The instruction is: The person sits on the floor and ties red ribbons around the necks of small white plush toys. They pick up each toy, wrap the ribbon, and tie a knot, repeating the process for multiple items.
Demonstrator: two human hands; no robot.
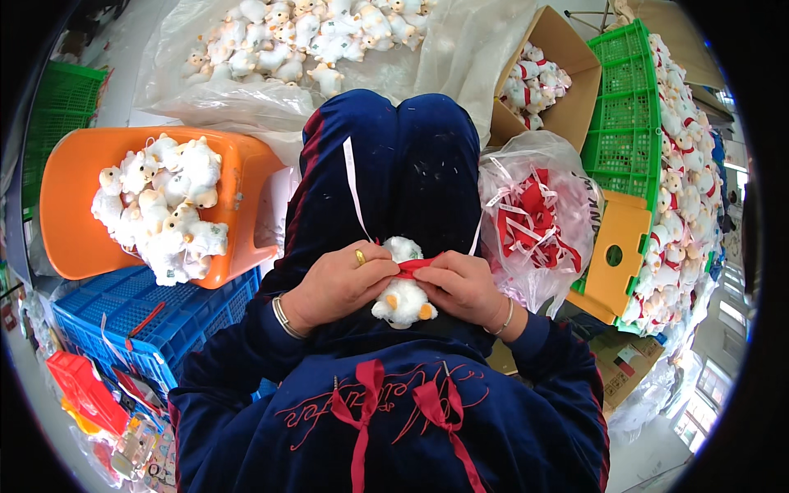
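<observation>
On my lap lies a small white plush toy (400, 301) with tan ears, its head toward me. A red scarf (413, 267) with white ribbon ends wraps across its neck. My left hand (349, 279), wearing a ring and a bracelet, pinches the scarf's left side. My right hand (468, 287) pinches its right side, fingers pressed against the toy. One white ribbon (354, 185) trails up over my left thigh, and another hangs by my right thigh. The fingertips partly hide the scarf.
An orange plastic chair (66, 205) at left holds several plush toys, beside a blue crate (107, 316). At right, a clear bag (567, 160) contains red scarves. Beyond stand a cardboard box (575, 57) and a green crate (629, 107) of scarfed toys. Plastic sheeting (460, 66) bears more toys ahead.
</observation>
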